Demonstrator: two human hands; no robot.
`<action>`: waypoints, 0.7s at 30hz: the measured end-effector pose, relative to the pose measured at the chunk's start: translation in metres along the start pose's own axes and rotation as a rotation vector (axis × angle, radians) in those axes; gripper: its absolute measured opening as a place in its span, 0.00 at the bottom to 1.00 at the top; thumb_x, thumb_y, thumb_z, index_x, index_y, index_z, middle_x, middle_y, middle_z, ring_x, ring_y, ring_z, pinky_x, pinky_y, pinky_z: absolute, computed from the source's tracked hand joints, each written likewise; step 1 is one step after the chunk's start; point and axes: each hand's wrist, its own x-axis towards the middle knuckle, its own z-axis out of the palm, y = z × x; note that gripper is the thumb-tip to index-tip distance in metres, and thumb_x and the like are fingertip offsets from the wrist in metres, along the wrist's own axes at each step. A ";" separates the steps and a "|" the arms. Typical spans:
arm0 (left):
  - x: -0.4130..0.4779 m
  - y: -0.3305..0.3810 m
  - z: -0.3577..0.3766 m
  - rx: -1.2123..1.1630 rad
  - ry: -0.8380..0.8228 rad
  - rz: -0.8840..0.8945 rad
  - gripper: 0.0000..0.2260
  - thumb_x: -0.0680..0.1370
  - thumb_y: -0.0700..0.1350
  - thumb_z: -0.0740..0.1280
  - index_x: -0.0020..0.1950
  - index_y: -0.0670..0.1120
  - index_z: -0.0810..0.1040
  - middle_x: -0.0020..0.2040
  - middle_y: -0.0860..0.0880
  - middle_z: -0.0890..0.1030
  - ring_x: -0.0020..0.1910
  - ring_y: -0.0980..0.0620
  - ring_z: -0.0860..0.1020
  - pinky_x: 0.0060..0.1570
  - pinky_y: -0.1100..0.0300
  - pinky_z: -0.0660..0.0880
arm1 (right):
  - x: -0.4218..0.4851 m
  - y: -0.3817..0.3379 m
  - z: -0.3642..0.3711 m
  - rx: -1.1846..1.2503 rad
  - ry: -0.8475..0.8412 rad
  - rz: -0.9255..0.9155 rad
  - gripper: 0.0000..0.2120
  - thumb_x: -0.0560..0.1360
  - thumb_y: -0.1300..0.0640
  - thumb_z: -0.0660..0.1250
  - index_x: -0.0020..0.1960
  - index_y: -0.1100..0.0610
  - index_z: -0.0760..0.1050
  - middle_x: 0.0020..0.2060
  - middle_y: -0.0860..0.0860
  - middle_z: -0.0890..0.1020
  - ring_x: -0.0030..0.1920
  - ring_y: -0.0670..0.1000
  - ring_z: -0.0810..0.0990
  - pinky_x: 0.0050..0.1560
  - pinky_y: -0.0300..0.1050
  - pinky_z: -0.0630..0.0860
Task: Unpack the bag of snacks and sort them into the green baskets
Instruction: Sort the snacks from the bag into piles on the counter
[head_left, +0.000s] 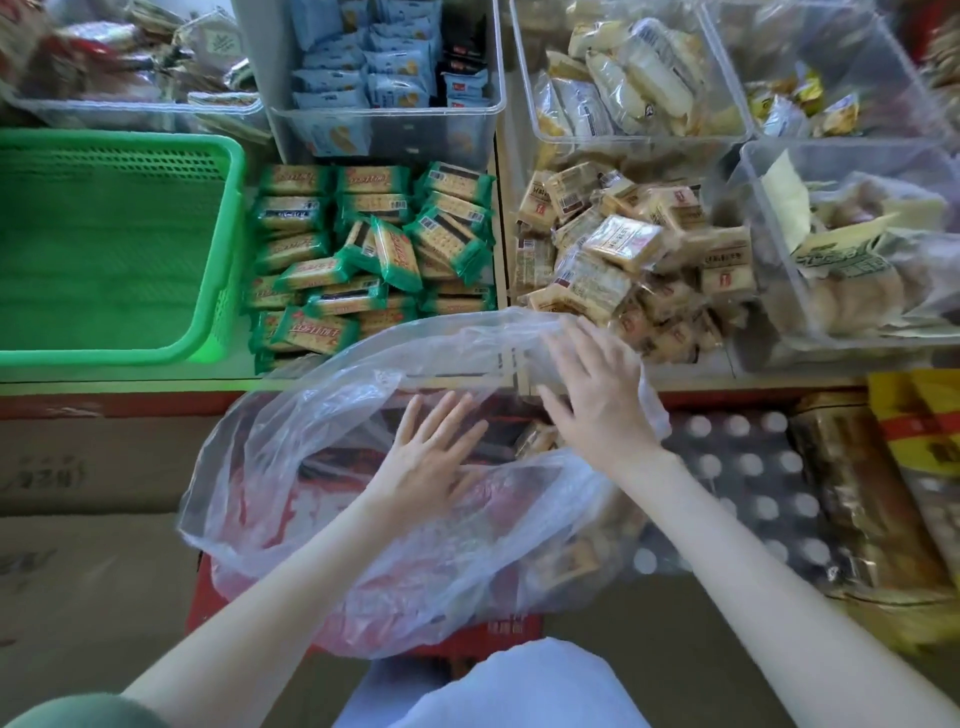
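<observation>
Since the left hand (431, 460) and right hand (592, 397) hover spread-fingered, gripping nothing, at the mouth of the slack plastic bag (291, 457), it may fold shut or spill snacks (537, 439) short of the green basket (104, 249) left of both

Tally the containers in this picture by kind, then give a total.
Green perforated plastic basket: 1
Clear rigid plastic tubs: 5
Thin clear plastic bag: 1
Total: 7

basket (228, 218) left of cracker packs (374, 249), bag (291, 467) in front
</observation>
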 end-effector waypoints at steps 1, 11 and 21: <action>-0.010 0.004 0.004 -0.012 -0.060 0.020 0.30 0.82 0.62 0.45 0.67 0.46 0.77 0.67 0.42 0.76 0.70 0.41 0.70 0.68 0.37 0.54 | -0.023 -0.014 0.011 -0.005 -0.069 -0.032 0.25 0.77 0.49 0.56 0.72 0.57 0.66 0.68 0.56 0.72 0.70 0.56 0.67 0.69 0.55 0.52; -0.106 0.033 0.045 0.026 -0.196 0.241 0.36 0.71 0.70 0.57 0.68 0.45 0.76 0.58 0.45 0.81 0.66 0.44 0.75 0.68 0.37 0.53 | -0.172 -0.057 0.033 -0.093 -0.493 0.164 0.39 0.73 0.31 0.55 0.78 0.46 0.49 0.77 0.48 0.55 0.76 0.50 0.54 0.71 0.58 0.38; -0.129 0.061 0.079 0.043 -0.120 0.072 0.41 0.65 0.48 0.76 0.73 0.41 0.62 0.70 0.40 0.72 0.68 0.42 0.72 0.68 0.40 0.65 | -0.195 -0.055 0.103 -0.087 -0.173 0.176 0.37 0.65 0.63 0.76 0.68 0.58 0.60 0.67 0.61 0.64 0.70 0.63 0.61 0.63 0.68 0.68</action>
